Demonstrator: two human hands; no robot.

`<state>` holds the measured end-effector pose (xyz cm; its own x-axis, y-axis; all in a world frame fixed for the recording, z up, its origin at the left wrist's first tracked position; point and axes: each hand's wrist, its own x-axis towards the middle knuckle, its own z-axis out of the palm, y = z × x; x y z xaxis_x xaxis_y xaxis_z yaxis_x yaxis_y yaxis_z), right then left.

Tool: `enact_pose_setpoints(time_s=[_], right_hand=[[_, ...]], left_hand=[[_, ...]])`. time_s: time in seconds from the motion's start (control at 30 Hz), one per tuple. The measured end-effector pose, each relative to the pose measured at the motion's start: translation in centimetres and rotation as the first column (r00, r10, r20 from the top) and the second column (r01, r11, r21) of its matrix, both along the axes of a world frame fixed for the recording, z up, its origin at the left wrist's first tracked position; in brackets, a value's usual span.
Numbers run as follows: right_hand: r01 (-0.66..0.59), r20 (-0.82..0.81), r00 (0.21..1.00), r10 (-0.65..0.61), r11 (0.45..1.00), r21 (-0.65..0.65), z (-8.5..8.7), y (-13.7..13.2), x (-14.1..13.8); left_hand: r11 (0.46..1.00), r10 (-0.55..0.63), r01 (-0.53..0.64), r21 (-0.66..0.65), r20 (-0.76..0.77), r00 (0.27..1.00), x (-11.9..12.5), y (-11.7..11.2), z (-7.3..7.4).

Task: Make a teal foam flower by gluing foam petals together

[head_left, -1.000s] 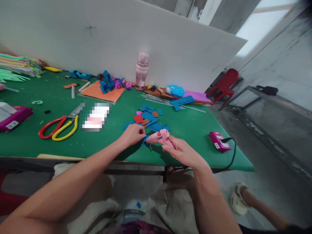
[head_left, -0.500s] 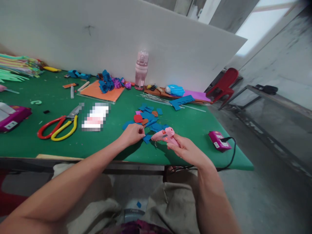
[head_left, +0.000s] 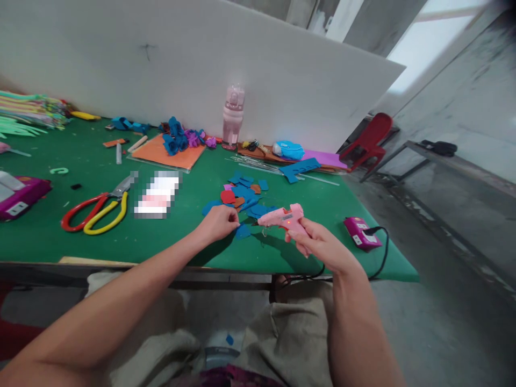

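My right hand point(head_left: 318, 246) grips a pink glue gun point(head_left: 284, 217) above the green table point(head_left: 169, 236), nozzle pointing left, its red light on. My left hand point(head_left: 220, 223) pinches a small blue felt piece point(head_left: 242, 231) lying on the table near the front edge. The nozzle hangs a short way right of that piece, not touching it. Just behind lies a heap of blue, red and brown felt cut-outs point(head_left: 244, 196).
Red and yellow scissors point(head_left: 94, 207) lie to the left, a purple box point(head_left: 22, 192) at far left. A pink bottle point(head_left: 234, 115), blue and purple felt flowers point(head_left: 181, 138) on an orange sheet and a white board stand behind. A purple adapter point(head_left: 360, 232) with black cord sits right. A red chair point(head_left: 368, 142) stands beyond.
My right hand has drawn the glue gun to the right and slightly up, away from the blue piece. My left hand has stayed pinched on the piece.
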<state>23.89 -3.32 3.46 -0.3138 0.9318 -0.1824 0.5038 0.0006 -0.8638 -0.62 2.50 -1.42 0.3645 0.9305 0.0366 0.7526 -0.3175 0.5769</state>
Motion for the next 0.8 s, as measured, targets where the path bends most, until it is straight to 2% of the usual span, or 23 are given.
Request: enact_pose_setpoints(time_s=[0.13, 0.23, 0.37, 0.5, 0.6, 0.67, 0.8], right_hand=[[-0.009, -0.199, 0.980, 0.001, 0.999, -0.040, -0.3, 0.5, 0.7], [0.024, -0.325, 0.945, -0.049, 0.997, -0.079, -0.6, 0.9, 1.2], [0.118, -0.485, 0.858, -0.170, 0.984, -0.137, -1.5, 1.8, 2.3], [0.267, -0.562, 0.760, -0.326, 0.945, -0.187, -2.9, 3.3, 4.0], [0.431, -0.499, 0.719, -0.484, 0.874, -0.225, -4.1, 4.7, 4.9], [0.528, -0.344, 0.749, -0.567, 0.824, -0.207, -4.9, 5.5, 5.1], [0.621, -0.183, 0.745, -0.641, 0.767, -0.160, -5.6, 6.5, 4.8]], left_hand=[[1.000, 0.000, 0.000, 0.006, 0.016, 1.000, -0.1, 0.1, -0.2], [1.000, 0.015, -0.014, -0.007, 0.061, 0.998, -0.3, 0.2, -0.3], [0.998, 0.036, -0.022, -0.061, 0.241, 0.970, -0.4, 0.4, -0.3], [0.985, 0.051, 0.034, -0.171, 0.469, 0.882, -0.3, 0.4, 0.2], [0.967, 0.103, 0.045, -0.250, 0.546, 0.831, -0.2, 0.0, 0.9], [0.955, 0.137, 0.044, -0.294, 0.567, 0.812, -0.2, -0.4, 1.3], [0.943, 0.140, 0.077, -0.323, 0.597, 0.790, -0.2, -1.1, 2.0]])
